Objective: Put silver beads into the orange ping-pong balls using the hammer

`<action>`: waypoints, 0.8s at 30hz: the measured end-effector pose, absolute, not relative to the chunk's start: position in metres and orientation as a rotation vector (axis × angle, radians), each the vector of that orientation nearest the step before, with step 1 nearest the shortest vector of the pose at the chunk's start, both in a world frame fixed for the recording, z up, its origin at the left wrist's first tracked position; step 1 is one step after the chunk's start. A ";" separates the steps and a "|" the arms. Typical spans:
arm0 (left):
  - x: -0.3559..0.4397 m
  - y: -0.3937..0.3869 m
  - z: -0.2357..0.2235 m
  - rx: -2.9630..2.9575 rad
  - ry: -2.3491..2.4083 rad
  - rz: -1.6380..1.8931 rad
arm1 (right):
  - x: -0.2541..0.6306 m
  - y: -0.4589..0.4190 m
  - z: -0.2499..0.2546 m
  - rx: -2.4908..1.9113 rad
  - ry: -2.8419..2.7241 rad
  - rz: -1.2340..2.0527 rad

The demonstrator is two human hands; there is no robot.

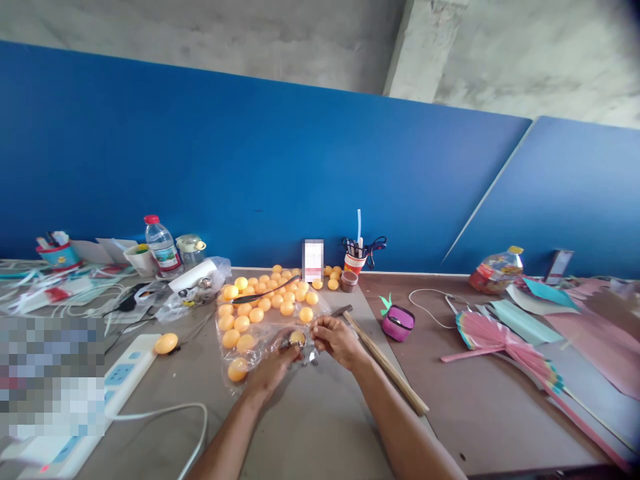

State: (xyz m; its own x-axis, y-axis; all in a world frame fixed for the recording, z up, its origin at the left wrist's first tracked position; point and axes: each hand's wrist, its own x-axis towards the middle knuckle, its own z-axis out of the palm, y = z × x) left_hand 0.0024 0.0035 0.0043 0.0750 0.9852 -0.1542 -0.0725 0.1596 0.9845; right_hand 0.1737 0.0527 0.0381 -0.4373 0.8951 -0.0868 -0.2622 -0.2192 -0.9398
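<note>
Over the middle of the table, my left hand (276,368) is closed around a small round thing (297,337) with a pale yellow face and a dark rim. Close by on its right, my right hand (336,340) has thumb and fingers pinched together; whatever is between them is too small to make out. Small dark bits (314,363) lie on the table below the fingers. Beyond both hands, many orange balls (256,315), like table-tennis balls, rest in and on a clear plastic bag (265,333). A thin dark strip (265,292) lies across them.
A hammer with a wooden handle (387,367) lies right of my right hand, before a purple pouch (399,323). At left are a power strip (120,383) with an orange ball, and a water bottle (164,250). A pink paper fan (500,333) lies right; a pen cup (355,260) stands behind.
</note>
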 end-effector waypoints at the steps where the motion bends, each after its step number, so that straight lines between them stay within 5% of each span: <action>1: 0.003 0.003 0.006 1.068 1.169 1.084 | 0.174 0.051 0.039 -0.837 -1.199 1.814; 24: 0.004 -0.002 0.012 1.018 1.128 1.151 | 0.159 0.044 0.027 -1.152 -1.504 1.559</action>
State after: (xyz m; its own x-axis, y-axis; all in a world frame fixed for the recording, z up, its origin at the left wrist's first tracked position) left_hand 0.0040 -0.0020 0.0124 0.0495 0.9903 -0.1298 -0.1500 0.1359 0.9793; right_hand 0.1593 0.0444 0.0274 -0.3816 0.9137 -0.1395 0.1064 -0.1065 -0.9886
